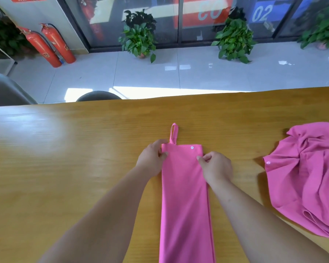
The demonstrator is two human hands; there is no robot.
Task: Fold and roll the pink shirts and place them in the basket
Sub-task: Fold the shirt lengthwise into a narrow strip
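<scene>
A pink shirt (185, 196) lies folded into a long narrow strip on the wooden table (65, 149), running from the middle toward the near edge. A small loop and a white snap button show at its far end. My left hand (152, 160) pinches the strip's far left corner. My right hand (216, 168) pinches the right edge just below the button. A second pink shirt (308, 177) lies crumpled in a heap at the right side of the table. No basket is in view.
Beyond the table's far edge are a dark chair back (99, 96), a grey seat (6, 90), white floor tiles, two red fire extinguishers (49, 44) and potted plants (139, 38) along a glass wall.
</scene>
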